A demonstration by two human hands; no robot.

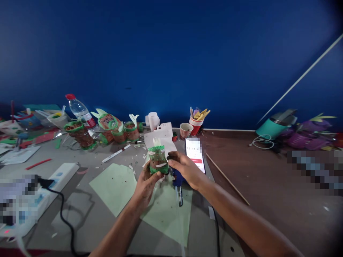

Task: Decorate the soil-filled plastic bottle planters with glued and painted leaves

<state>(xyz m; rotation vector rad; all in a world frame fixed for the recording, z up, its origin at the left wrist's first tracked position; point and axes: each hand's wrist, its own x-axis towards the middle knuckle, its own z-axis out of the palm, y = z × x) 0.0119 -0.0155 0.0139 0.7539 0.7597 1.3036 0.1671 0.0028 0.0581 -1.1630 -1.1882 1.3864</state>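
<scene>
My left hand (146, 185) is closed around a small clear container with brown filling (157, 157). Green bands run along its top and bottom, white pieces on its side look like eyes and a mouth, and pale leaf-like strips stick up from the top. Just to the right, my right hand (189, 171) has its fingers stretched toward the container; whether they touch it is unclear. Dark smudges mark its fingertips. Beneath that hand lies a blue glue gun (177, 178), partly covered. Pale green paper sheets (171, 221) lie under both hands.
Similar brown and green containers (132, 132) and a red-capped bottle (81, 112) stand at back left. A marker (116, 153) and power strip (60, 182) lie left. Behind are a paper cup (185, 131) and a cup of yellow forks (196, 125). A phone (195, 153) and thin stick (227, 178) are right.
</scene>
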